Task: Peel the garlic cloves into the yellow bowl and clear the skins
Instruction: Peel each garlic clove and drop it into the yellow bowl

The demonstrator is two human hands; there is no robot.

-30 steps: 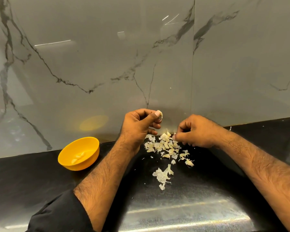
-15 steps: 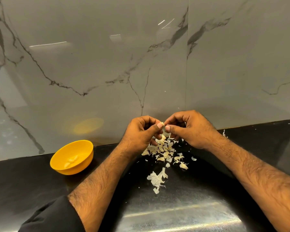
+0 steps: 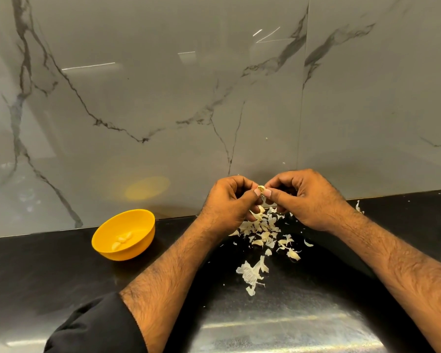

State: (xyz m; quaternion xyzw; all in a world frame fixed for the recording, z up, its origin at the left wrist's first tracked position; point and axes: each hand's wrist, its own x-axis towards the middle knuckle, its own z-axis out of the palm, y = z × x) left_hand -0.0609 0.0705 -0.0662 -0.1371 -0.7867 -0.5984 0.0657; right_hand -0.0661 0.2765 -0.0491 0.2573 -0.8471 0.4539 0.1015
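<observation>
Both hands meet above a heap of garlic skins (image 3: 262,229) on the black counter. My left hand (image 3: 229,202) and my right hand (image 3: 306,197) pinch one small garlic cloves piece (image 3: 261,188) between thumbs and fingertips; most of it is hidden by the fingers. To the left stands the yellow bowl (image 3: 138,220) with a few peeled cloves (image 3: 122,242) lying inside. A larger papery skin (image 3: 251,272) lies nearer to me.
A grey marble wall (image 3: 163,98) rises right behind the black counter (image 3: 36,271). One stray skin (image 3: 359,208) lies by the wall to the right of my right wrist. My dark left sleeve (image 3: 94,327) is at the bottom.
My right hand rose from the skin heap and joined my left hand at the clove. Both thumbs now pinch it together. The bowl has not moved on the counter.
</observation>
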